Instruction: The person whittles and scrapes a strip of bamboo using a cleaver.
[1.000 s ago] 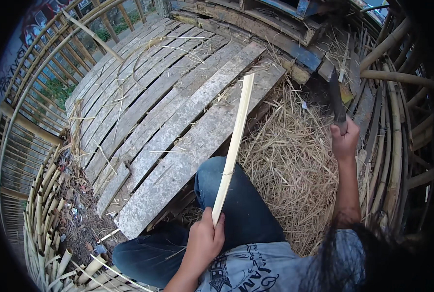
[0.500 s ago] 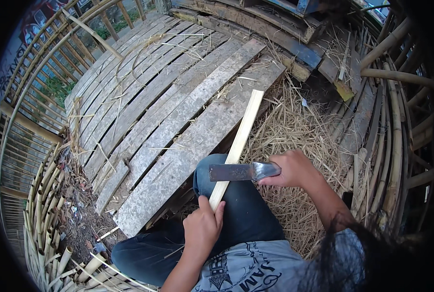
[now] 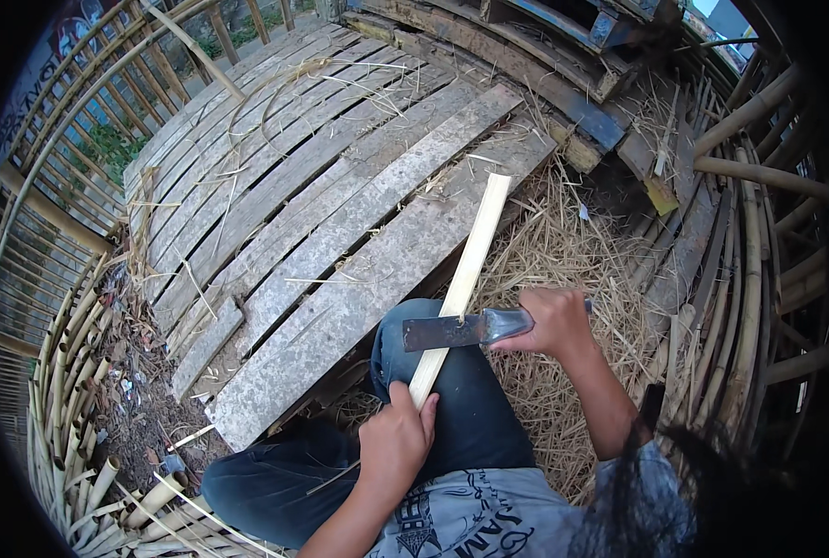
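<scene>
A long, pale strip of split bamboo point(image 3: 475, 246) slants across my raised knee, its far end pointing up and away over the straw. My left hand point(image 3: 398, 439) is closed round its near end. In my right hand point(image 3: 554, 322) is the handle of a knife with a broad, dark, square-ended blade point(image 3: 441, 333) and a shiny metal collar point(image 3: 508, 325). The blade lies crosswise on the strip, just above the knee. A small curl of shaving shows at the blade's upper edge.
A weathered slatted wooden platform point(image 3: 340, 265) spreads ahead and to the left. Straw-like shavings point(image 3: 563, 251) cover the ground at right. Cut bamboo poles point(image 3: 754, 279) lie along the right side, more bamboo point(image 3: 70, 437) at left. Stacked pallets point(image 3: 526, 74) stand at the back.
The knife has tilted slightly, its handle end rising, and a small curl now shows at the blade. Both hands keep their grip. The whole view has shifted a little.
</scene>
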Demonstrator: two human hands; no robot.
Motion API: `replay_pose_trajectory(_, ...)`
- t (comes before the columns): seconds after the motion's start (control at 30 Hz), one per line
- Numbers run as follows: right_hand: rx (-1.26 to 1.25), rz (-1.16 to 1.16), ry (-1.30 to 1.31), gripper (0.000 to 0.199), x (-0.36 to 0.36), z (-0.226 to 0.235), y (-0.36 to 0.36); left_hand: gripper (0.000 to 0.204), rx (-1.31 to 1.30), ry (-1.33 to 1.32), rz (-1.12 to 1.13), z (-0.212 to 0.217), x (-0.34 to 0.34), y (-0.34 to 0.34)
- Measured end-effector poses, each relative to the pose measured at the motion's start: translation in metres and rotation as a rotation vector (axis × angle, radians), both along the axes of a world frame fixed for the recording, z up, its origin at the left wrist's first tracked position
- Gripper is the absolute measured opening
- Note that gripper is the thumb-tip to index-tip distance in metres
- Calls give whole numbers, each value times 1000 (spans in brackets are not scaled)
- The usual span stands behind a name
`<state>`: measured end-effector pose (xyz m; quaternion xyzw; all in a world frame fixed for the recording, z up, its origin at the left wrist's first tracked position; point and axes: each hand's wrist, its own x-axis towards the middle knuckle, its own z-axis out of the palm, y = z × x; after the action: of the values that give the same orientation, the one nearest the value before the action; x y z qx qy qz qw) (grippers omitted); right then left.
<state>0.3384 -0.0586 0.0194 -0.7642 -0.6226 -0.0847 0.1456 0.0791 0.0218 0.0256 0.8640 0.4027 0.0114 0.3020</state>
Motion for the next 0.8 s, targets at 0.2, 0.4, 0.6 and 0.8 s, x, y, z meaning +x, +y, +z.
replay_pose_trajectory(0.2,141,-161,76,69,-30,-27,-6,34,14,-30,0,-2,2,-5)
replay_pose_trajectory(0.4,-13,-165,216,65,-25,-4,-4,33,2,15,2,3,5,0)
replay_pose_trajectory(0.6,-279,-145,532,61,-22,5,-6,34,118,48,-35,9,8,0)
replay_pose_trajectory(0.8,-113,-334,556,63,-49,-21,-4,33,117,29,-38,0,5,0)
